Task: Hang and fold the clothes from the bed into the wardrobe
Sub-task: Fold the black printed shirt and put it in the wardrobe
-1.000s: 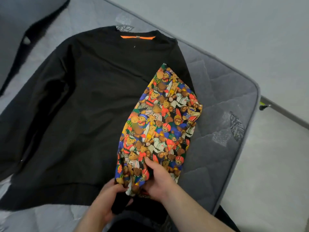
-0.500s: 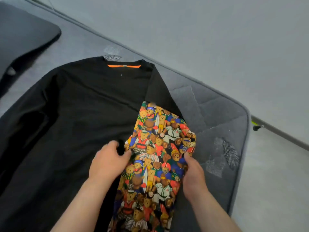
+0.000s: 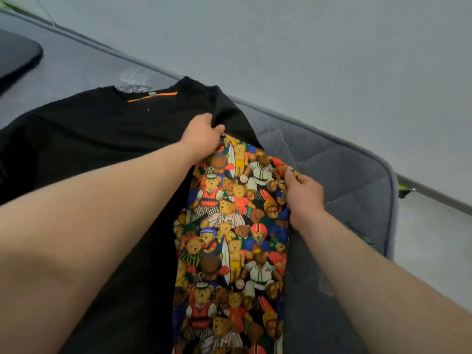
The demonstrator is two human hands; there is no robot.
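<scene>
Head-worn wide view, close, downward and forward over the bed (single camera)

Bare mattress lies open at right and upper left of the frame. The black sweatshirt and bear-print cloth cover the centre; a dark object sits far left.

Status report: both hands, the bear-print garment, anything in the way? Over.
Left hand grips far end of bear-print garment. Right hand pinches its right edge. Garment lies partly on black sweatshirt; nothing blocks it.
</scene>
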